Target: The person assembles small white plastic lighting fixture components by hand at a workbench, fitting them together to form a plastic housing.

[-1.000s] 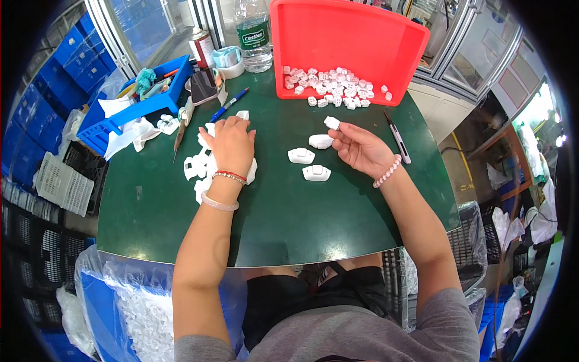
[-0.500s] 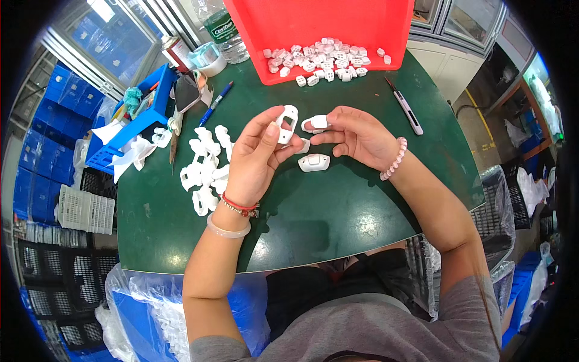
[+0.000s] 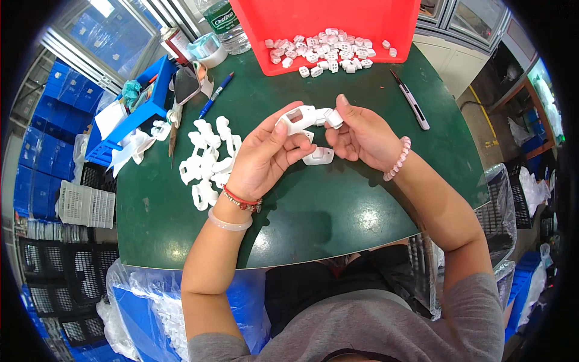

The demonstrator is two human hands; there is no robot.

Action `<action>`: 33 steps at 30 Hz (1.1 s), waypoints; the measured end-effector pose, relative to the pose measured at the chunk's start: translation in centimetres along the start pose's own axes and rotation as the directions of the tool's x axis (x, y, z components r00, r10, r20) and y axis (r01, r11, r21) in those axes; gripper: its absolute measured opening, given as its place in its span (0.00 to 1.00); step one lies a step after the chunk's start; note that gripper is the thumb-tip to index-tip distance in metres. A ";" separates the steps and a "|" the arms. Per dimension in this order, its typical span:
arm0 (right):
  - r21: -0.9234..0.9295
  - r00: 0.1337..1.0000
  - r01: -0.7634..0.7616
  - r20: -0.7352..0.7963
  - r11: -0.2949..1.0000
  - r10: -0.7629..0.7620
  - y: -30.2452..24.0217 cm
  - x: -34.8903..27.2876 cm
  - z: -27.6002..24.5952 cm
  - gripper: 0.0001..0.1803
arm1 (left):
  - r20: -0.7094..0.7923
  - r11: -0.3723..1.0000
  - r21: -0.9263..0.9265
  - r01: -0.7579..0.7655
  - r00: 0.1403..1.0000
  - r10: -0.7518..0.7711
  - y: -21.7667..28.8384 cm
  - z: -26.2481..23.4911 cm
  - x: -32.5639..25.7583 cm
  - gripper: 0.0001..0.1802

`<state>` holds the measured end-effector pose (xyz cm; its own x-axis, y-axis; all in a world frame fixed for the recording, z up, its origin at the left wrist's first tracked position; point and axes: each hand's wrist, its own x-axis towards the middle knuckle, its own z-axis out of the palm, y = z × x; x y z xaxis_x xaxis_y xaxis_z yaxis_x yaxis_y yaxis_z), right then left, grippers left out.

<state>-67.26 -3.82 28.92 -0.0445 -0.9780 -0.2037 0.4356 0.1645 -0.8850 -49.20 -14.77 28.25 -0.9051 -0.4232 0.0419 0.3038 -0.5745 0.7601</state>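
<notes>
My left hand (image 3: 262, 148) pinches a white plastic shell (image 3: 295, 125) with an oblong opening, held between thumb and fingers above the table. From the right, my right hand (image 3: 368, 133) holds a small white plastic block (image 3: 333, 119) at its fingertips. The block is at the shell's right end; whether they are joined I cannot tell. Below the hands, another white plastic part (image 3: 319, 157) lies on the table. One more white piece beside it is partly hidden by my left fingers. A pile of similar white shells (image 3: 208, 158) lies left of my left hand.
A red bin (image 3: 325, 18) at the back holds several small white blocks (image 3: 329, 51). Right of it lies a utility knife (image 3: 412, 102). On the left are a blue pen (image 3: 216, 96), a blue tray (image 3: 151, 99) and a water bottle (image 3: 226, 27). The table (image 3: 313, 223) is green.
The shell in my left hand has turned from upright to nearly level. My right hand's small block has come against its right end. The view has shifted slightly.
</notes>
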 end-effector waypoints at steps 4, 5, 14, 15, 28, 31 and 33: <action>-0.049 0.998 0.033 -0.054 0.998 -0.036 0.4 0.1 0.6 0.23 | -0.027 0.995 0.097 -0.030 0.999 0.033 -0.7 -0.5 0.2 0.21; -0.047 0.998 0.033 -0.056 0.998 -0.035 0.6 0.2 0.4 0.23 | -0.028 0.995 0.097 -0.028 0.999 0.031 -0.8 -0.4 0.3 0.21; -0.005 0.998 0.042 -0.049 0.999 -0.042 1.2 0.5 -0.4 0.21 | -0.106 0.905 0.402 -0.139 0.975 0.197 -1.5 0.6 0.3 0.19; 0.002 0.997 0.062 -0.034 0.998 -0.062 1.1 0.4 -0.3 0.20 | -0.114 0.868 0.465 -0.173 0.961 0.253 -1.5 0.4 0.4 0.18; -0.015 0.997 0.070 0.039 0.997 -0.070 0.8 0.4 -0.8 0.14 | -0.011 0.717 0.621 -0.316 0.912 0.411 -1.6 0.8 0.3 0.17; 0.049 0.993 0.090 0.069 0.995 -0.093 1.2 0.6 -1.1 0.15 | -0.020 0.750 0.585 -0.308 0.919 0.393 -1.7 0.8 0.3 0.17; 0.058 0.994 0.102 0.020 0.993 -0.103 1.6 0.6 -0.8 0.15 | -0.016 0.747 0.588 -0.310 0.919 0.394 -1.9 0.8 0.2 0.17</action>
<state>-67.28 -4.08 27.08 -0.0709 -0.9922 -0.1028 0.4798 0.0564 -0.8755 -50.20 -13.22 27.34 -0.7070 -0.6268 0.3275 0.3327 0.1139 0.9361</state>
